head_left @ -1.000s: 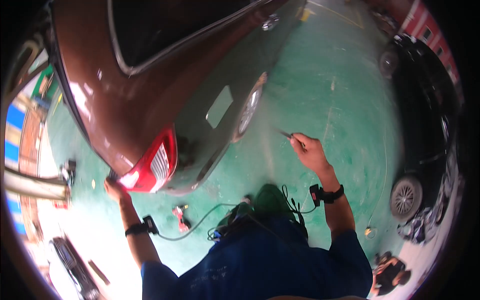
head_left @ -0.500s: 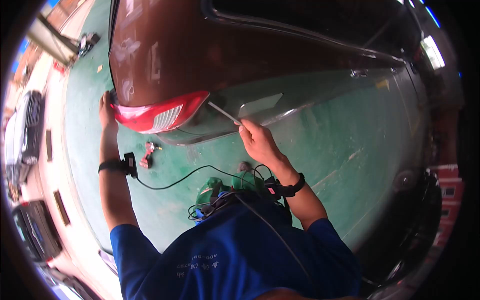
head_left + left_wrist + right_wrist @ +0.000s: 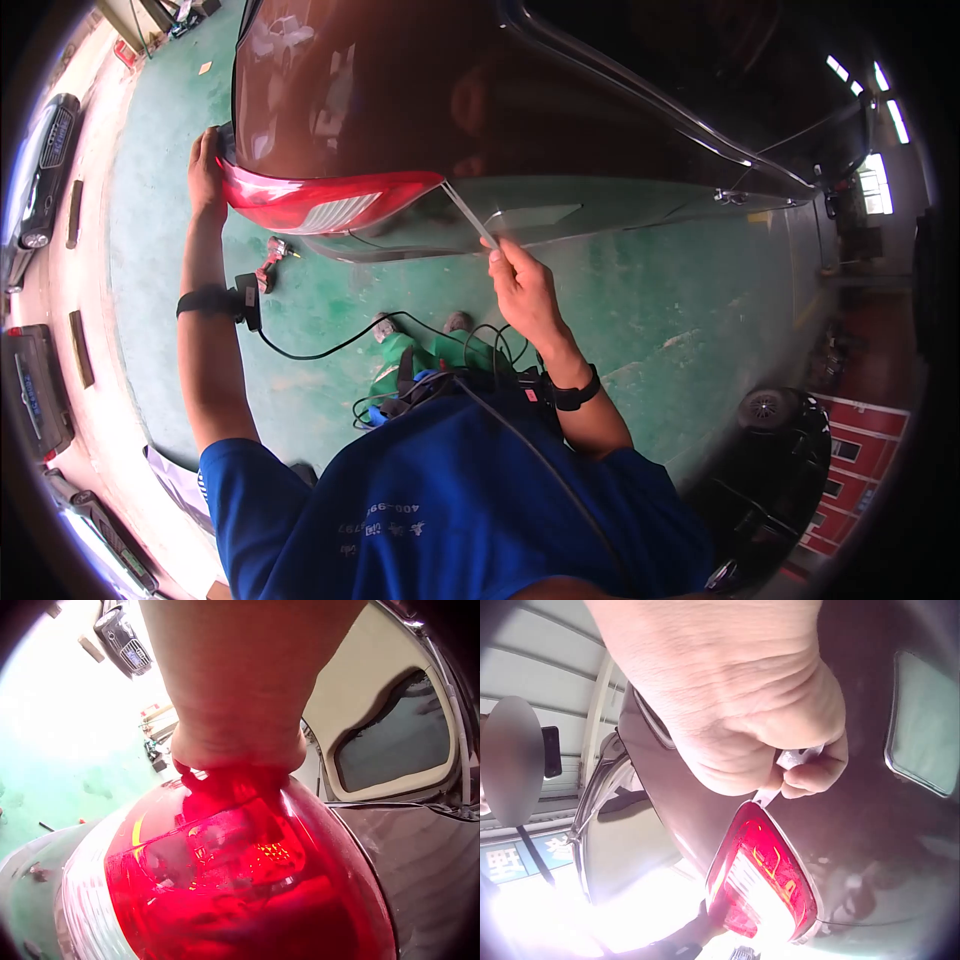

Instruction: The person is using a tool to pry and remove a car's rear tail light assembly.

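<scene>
The red tail light [image 3: 300, 205] of the brown car has its pointed outer corner toward the right. At its opposite end my left hand [image 3: 206, 175] holds the light's edge; in the left wrist view, this hand [image 3: 232, 697] lies over the end of the red lens [image 3: 225, 877], its fingertips mostly hidden. My right hand [image 3: 525, 295] grips a thin flat metal tool [image 3: 468, 214], whose tip meets the pointed corner. From the right wrist, curled fingers [image 3: 814, 776] show round the tool [image 3: 799, 757], just beside the light [image 3: 761, 881].
Brown bodywork [image 3: 380, 110] spreads above the light. A red power tool [image 3: 270, 262] lies on the green floor [image 3: 300, 400]. Black cables [image 3: 300, 357] run from the wrist cameras to the waist. A dark car [image 3: 765, 480] stands at lower right; more vehicles [image 3: 45, 190] are at left.
My right hand has come from over the floor to the light's outer corner, bringing the tool's tip against it. My left hand stays at the light's other end; the head view has turned.
</scene>
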The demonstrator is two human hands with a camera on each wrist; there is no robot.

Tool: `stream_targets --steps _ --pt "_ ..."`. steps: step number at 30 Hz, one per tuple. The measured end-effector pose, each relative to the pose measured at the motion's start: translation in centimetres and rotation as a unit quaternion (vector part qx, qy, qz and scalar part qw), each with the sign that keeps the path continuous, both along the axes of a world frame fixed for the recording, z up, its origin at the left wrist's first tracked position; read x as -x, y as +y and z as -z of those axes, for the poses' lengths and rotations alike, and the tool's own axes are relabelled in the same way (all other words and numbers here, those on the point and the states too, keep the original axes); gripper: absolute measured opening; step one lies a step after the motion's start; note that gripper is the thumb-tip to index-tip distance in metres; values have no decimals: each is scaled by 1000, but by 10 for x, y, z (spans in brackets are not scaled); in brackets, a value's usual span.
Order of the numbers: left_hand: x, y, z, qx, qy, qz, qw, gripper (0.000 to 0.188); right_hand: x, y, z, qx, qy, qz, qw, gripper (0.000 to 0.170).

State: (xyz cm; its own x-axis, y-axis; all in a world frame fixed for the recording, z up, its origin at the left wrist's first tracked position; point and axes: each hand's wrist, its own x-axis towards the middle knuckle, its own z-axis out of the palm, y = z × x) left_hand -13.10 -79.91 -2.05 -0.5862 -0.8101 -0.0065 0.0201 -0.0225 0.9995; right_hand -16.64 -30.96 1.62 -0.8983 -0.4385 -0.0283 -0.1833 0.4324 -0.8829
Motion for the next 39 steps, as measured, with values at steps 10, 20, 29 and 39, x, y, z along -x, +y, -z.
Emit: stream_targets --steps 10,20,29,39 --pt "2 5 2 17 10 -21 1000 45 -2 -9 -27 -97 -21 9 995 28" --pt "7 10 1 6 27 -30 999 40 5 -27 -52 6 -260 -54 964 32" --pt "5 8 2 -5 38 -21 999 37 -22 -56 -11 -21 -71 42 996 23" --pt "5 5 -1 -34 54 -7 998 31 -9 -54 -43 -115 -78 14 990 23"
